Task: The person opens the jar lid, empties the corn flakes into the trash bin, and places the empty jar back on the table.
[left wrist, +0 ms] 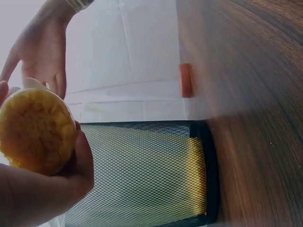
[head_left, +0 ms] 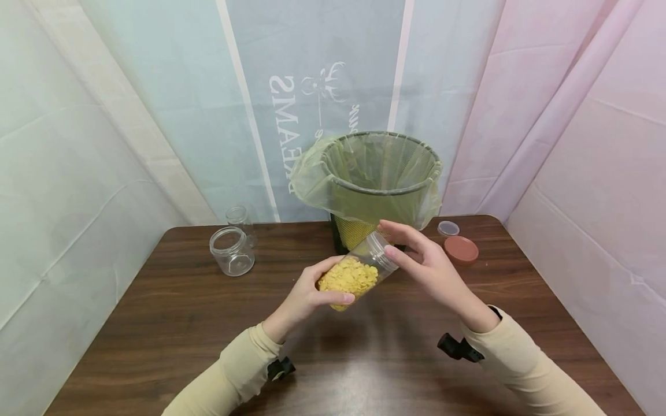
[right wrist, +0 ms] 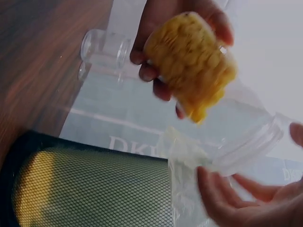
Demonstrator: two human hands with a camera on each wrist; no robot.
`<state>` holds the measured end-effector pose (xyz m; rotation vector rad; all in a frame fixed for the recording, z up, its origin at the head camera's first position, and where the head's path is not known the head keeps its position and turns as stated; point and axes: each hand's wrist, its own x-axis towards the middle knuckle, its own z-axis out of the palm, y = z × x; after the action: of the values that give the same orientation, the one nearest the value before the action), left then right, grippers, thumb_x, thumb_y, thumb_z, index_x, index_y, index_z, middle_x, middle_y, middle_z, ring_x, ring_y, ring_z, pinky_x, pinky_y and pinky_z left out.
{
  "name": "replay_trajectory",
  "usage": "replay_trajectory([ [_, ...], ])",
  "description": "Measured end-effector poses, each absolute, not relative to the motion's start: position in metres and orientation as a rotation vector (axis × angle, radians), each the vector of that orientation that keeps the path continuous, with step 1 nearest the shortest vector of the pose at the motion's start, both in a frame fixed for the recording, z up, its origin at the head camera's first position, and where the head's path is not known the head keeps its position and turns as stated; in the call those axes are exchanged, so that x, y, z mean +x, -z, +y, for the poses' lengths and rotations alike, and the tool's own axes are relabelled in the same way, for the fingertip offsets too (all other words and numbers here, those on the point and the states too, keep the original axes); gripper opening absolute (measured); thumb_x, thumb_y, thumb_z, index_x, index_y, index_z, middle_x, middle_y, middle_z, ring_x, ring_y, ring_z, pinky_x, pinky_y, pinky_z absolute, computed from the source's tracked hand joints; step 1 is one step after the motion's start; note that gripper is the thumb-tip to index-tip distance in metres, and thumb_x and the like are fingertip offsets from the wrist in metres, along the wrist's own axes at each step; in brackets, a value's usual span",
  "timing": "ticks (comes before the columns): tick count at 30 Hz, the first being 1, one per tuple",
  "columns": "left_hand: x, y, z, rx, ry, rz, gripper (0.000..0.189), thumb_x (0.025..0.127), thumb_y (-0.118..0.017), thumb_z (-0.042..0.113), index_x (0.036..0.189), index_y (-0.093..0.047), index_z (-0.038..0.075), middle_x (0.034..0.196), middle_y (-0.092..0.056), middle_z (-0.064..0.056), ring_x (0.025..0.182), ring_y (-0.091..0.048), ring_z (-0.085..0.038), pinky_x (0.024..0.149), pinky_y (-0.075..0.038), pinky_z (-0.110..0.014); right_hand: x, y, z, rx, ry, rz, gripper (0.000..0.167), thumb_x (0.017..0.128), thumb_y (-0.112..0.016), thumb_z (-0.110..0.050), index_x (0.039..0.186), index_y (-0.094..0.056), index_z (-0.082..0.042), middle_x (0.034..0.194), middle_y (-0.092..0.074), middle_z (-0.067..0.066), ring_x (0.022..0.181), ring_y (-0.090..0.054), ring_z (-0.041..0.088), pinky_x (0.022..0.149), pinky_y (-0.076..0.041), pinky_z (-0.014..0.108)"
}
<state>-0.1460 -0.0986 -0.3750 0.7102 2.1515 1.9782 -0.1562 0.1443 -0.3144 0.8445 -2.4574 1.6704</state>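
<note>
A clear jar [head_left: 359, 267] partly filled with yellow flakes [head_left: 350, 276] is held tilted above the table, its threaded mouth up and to the right. My left hand [head_left: 307, 292] grips it round the lower part, thumb along the near side. Around the jar's mouth my right hand [head_left: 428, 263] spreads its fingers and thumb, fairly straight. Whether they touch the rim is unclear, and whether a clear lid covers the mouth cannot be told. In the left wrist view the flake-filled jar base [left wrist: 38, 130] faces the camera; the right wrist view shows the flakes [right wrist: 189, 61] through the wall.
Behind the jar stands a mesh waste bin [head_left: 359, 231] lined with a pale yellow-green bag [head_left: 317, 179]. Two clear jars, a wide one [head_left: 231, 254] and a narrower one [head_left: 240, 216], stand at the back left. A reddish lid [head_left: 461, 249] and a clear lid [head_left: 448, 229] lie back right.
</note>
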Motion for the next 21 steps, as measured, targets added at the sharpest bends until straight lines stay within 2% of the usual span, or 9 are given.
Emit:
replay_trajectory([
  [4,-0.1468,0.3755,-0.0962,0.674,-1.955,2.232,0.058,0.074,-0.078,0.015,0.128,-0.057,0.013,0.106,-0.064,-0.007,0.090,-0.059,-0.020,0.073,-0.052,-0.031,-0.1566,0.3171,0.1406,0.666,-1.597,-2.607,0.047,0.094,-0.059,-0.032,0.138,-0.049,-0.019,0.136,-0.053,0.000,0.114,-0.057,0.018,0.083,-0.051,0.024],
  [9,-0.1466,0.3762,-0.0939,0.646,-1.964,2.265,0.063,0.072,-0.080,0.013,0.130,-0.056,0.012,0.108,-0.064,-0.006,0.089,-0.058,-0.020,0.072,-0.053,-0.032,-0.1578,0.3213,0.1375,0.573,-1.516,-2.644,0.046,0.091,-0.062,-0.037,0.133,-0.054,-0.023,0.127,-0.060,0.001,0.102,-0.062,0.016,0.079,-0.052,0.026],
  [16,-0.1466,0.3766,-0.0944,0.618,-1.965,2.276,0.065,0.071,-0.081,0.011,0.130,-0.055,0.014,0.110,-0.063,-0.006,0.090,-0.058,-0.019,0.072,-0.053,-0.033,-0.1589,0.3219,0.1374,0.618,-1.588,-2.603,0.048,0.089,-0.065,-0.033,0.134,-0.053,-0.019,0.132,-0.057,0.003,0.116,-0.056,0.016,0.083,-0.051,0.020],
  [21,-0.1463,0.3758,-0.0954,0.640,-1.977,2.247,0.065,0.070,-0.081,0.010,0.130,-0.055,0.013,0.110,-0.063,-0.006,0.090,-0.058,-0.019,0.072,-0.053,-0.032,-0.1583,0.3195,0.1380,0.724,-1.654,-2.553,0.048,0.090,-0.065,-0.027,0.135,-0.052,-0.017,0.135,-0.054,0.003,0.116,-0.056,0.019,0.084,-0.052,0.020],
])
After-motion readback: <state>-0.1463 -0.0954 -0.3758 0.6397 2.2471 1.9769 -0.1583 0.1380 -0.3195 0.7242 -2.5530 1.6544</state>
